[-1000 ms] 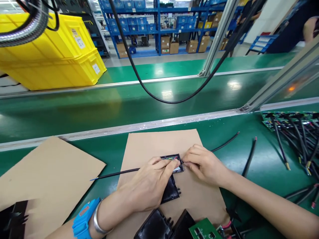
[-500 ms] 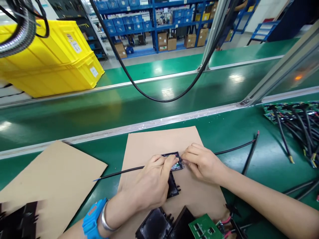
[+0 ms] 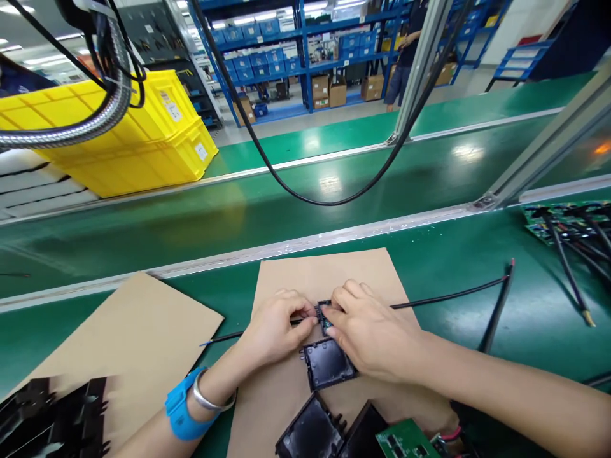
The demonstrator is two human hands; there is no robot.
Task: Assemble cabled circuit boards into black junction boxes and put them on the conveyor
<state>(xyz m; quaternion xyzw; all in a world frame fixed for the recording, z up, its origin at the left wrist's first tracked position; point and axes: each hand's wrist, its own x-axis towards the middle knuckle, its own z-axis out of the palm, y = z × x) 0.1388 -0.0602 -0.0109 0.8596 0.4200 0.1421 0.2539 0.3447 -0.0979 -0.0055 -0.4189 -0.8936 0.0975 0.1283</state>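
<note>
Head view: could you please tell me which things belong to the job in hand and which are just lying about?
Belongs, apparently:
small black case, under the right hand
open black shell beside it
blue-tipped cable, at the left hand
cardboard sheet beneath

Lying about, apparently:
yellow crates
black parts at lower left
green boards with cables at far right

Glossy black plastic case half (image 3: 329, 365), matt cardboard sheet (image 3: 329, 268), shiny metal bangle (image 3: 200, 395)

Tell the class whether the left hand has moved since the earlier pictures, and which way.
Yes: against the cardboard beneath, the left hand has moved leftward, from over the circuit-board case to that case's left end.
</note>
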